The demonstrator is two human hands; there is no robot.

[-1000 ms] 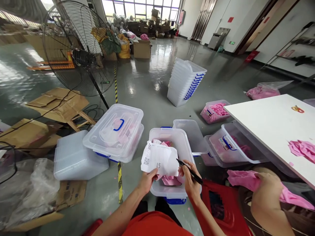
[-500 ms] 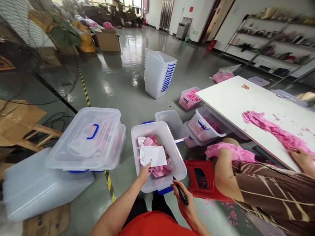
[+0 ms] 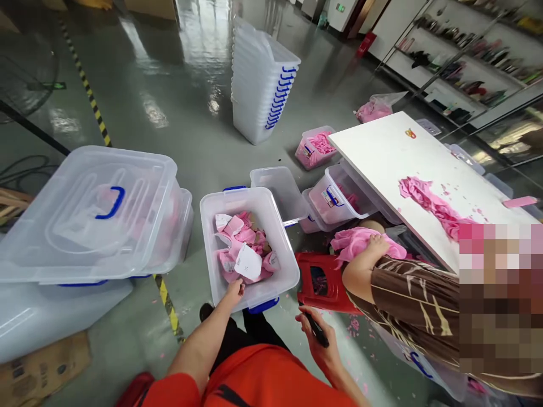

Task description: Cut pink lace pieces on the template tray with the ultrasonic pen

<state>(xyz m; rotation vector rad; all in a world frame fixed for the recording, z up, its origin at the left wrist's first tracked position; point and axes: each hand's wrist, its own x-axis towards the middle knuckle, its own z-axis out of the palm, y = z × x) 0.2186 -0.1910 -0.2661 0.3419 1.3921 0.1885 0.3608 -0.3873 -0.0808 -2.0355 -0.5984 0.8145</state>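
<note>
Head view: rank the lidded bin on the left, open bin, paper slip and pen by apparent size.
1. lidded bin, though it sits nearer the camera
2. open bin
3. paper slip
4. pen, partly hidden in the right hand

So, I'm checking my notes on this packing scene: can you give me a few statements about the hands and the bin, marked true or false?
1. The right hand holds a black pen. True.
2. The bin in front of the person has its lid on. False: it is open, with pink pieces inside.
3. The left hand is at the bin's near rim. True.
4. The paper slip is in the left hand. False: it lies on the pink pieces in the bin.
</note>
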